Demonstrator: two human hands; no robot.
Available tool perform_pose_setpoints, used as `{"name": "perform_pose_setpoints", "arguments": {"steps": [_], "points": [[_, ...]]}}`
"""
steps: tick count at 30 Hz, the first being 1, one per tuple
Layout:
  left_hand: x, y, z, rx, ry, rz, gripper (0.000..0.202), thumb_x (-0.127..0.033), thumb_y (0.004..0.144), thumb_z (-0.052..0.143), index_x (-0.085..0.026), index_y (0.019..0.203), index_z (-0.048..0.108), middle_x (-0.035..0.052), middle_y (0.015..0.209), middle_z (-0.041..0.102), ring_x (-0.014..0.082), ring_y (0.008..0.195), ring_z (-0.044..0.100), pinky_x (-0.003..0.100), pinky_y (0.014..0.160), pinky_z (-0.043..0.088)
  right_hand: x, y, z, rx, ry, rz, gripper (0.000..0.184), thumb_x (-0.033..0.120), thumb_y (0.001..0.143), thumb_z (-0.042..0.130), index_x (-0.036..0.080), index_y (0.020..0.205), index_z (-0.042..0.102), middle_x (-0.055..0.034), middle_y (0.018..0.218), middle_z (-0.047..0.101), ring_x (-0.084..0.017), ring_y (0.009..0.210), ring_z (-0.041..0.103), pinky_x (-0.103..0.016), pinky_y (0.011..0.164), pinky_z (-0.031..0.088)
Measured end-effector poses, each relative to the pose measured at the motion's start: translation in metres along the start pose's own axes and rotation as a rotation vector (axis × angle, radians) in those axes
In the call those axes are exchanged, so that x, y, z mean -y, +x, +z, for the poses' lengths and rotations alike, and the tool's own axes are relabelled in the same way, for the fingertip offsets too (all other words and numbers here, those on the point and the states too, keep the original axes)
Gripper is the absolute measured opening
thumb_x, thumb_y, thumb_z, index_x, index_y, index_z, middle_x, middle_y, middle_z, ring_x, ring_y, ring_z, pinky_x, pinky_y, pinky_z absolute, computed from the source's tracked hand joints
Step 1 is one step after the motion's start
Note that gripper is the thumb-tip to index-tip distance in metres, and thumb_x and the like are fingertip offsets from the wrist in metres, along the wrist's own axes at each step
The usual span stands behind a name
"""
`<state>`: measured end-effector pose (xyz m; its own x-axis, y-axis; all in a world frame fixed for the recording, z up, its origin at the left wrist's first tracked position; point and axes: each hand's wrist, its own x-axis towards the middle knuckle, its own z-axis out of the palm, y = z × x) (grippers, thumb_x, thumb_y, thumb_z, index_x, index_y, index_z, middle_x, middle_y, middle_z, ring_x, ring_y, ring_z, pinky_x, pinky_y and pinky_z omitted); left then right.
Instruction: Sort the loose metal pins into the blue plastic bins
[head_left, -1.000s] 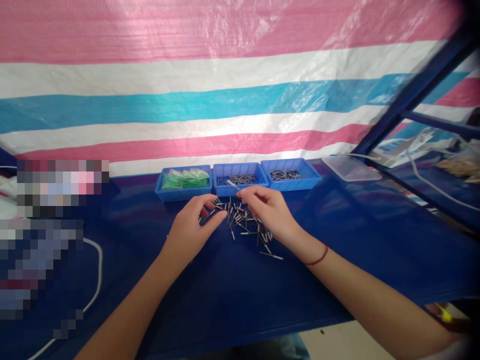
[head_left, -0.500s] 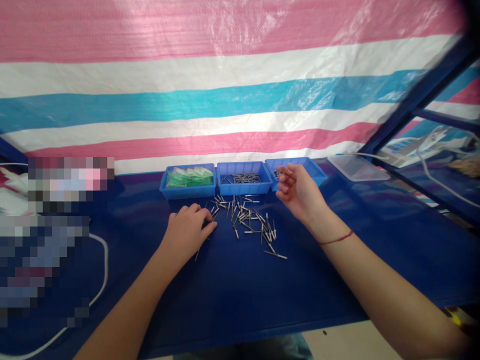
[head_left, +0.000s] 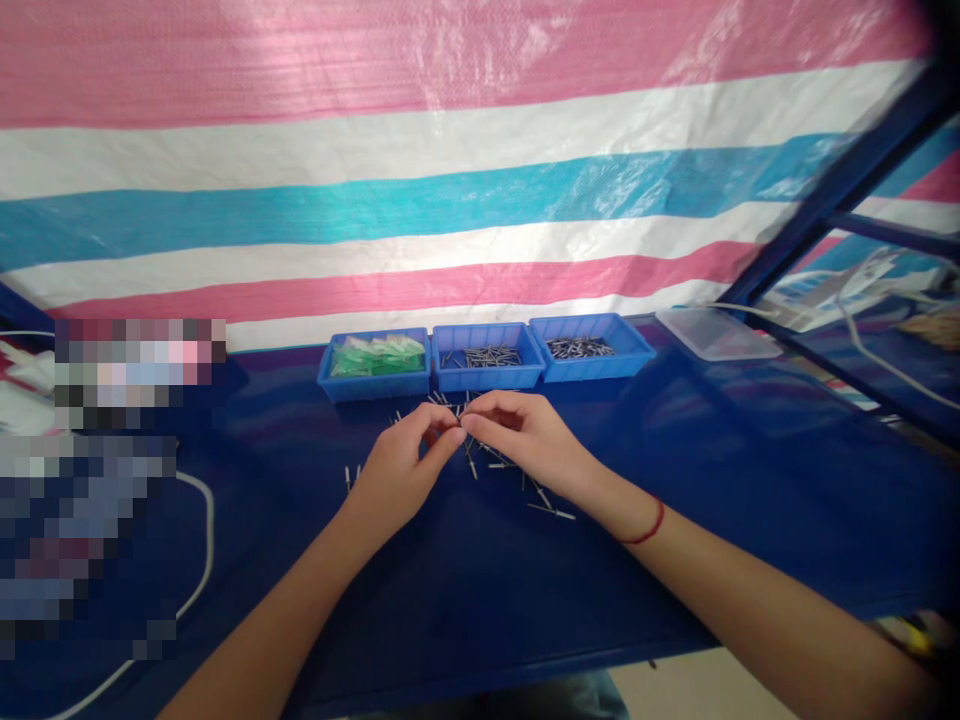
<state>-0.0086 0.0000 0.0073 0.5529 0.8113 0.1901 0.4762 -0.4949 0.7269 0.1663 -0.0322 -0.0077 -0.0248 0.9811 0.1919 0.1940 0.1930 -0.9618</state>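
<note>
A loose pile of small metal pins (head_left: 525, 480) lies on the blue table (head_left: 480, 590), just in front of three blue trays. My left hand (head_left: 401, 470) and my right hand (head_left: 521, 435) meet over the pile, fingertips pinched together on a small pin between them. The left tray (head_left: 373, 364) holds green packets. The middle tray (head_left: 487, 356) and the right tray (head_left: 589, 347) hold metal pins. A red string circles my right wrist.
A clear plastic lid or box (head_left: 716, 333) lies right of the trays. A white cable (head_left: 196, 560) curves across the table's left side. A striped pink, white and blue tarp stands behind. A blue metal frame (head_left: 825, 200) rises at the right.
My right hand came back from the right tray to the pile and met my left hand, which lifted off the table into a pinch.
</note>
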Motion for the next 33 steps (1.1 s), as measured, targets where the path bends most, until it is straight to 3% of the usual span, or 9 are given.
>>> {"name": "perform_pose_setpoints", "arguments": {"steps": [7,14,28,30,33], "points": [[0.003,0.000,0.002,-0.034,-0.008,-0.003,0.017,-0.035,0.087,0.054,-0.020,0.091,0.060,-0.0009,0.080,0.063,0.0139,0.072,0.057,0.026,0.068,0.044,0.001,-0.001,0.000,-0.025,0.004,-0.036,0.020,0.037,0.081,0.062,0.017,0.079,0.067,-0.0028,0.075,0.066,-0.015,0.067,0.058,-0.028,0.062,0.046],[0.004,0.000,0.005,-0.103,0.009,0.054,0.014,-0.033,0.085,0.057,-0.020,0.088,0.060,0.0017,0.088,0.063,0.0132,0.071,0.056,0.026,0.068,0.045,0.002,-0.002,0.001,-0.052,-0.022,-0.059,0.016,0.033,0.080,0.062,0.018,0.082,0.068,-0.0044,0.081,0.068,-0.017,0.072,0.061,-0.029,0.063,0.048],[0.007,0.002,0.002,-0.188,0.045,0.042,0.017,-0.033,0.084,0.058,-0.020,0.094,0.058,0.0023,0.093,0.062,0.0129,0.072,0.057,0.027,0.070,0.047,0.000,0.002,-0.002,0.020,-0.069,-0.035,0.020,0.035,0.080,0.060,0.017,0.078,0.069,-0.0015,0.070,0.062,-0.011,0.058,0.051,-0.025,0.053,0.040],[0.006,0.003,0.001,-0.199,0.050,0.011,0.024,-0.036,0.083,0.059,-0.020,0.101,0.056,0.0022,0.093,0.063,0.0130,0.072,0.058,0.027,0.070,0.047,-0.002,0.006,-0.008,-0.046,0.064,0.048,0.024,0.039,0.080,0.060,0.017,0.078,0.069,0.0008,0.064,0.056,-0.009,0.052,0.044,-0.022,0.045,0.034],[0.006,0.003,-0.002,-0.196,0.066,-0.015,0.028,-0.037,0.084,0.058,-0.020,0.107,0.055,0.0017,0.091,0.064,0.0131,0.071,0.059,0.026,0.068,0.046,-0.006,0.015,-0.025,-0.288,0.372,0.169,0.024,0.040,0.075,0.065,0.017,0.081,0.067,0.0033,0.063,0.049,-0.005,0.046,0.034,-0.021,0.038,0.022]]}}
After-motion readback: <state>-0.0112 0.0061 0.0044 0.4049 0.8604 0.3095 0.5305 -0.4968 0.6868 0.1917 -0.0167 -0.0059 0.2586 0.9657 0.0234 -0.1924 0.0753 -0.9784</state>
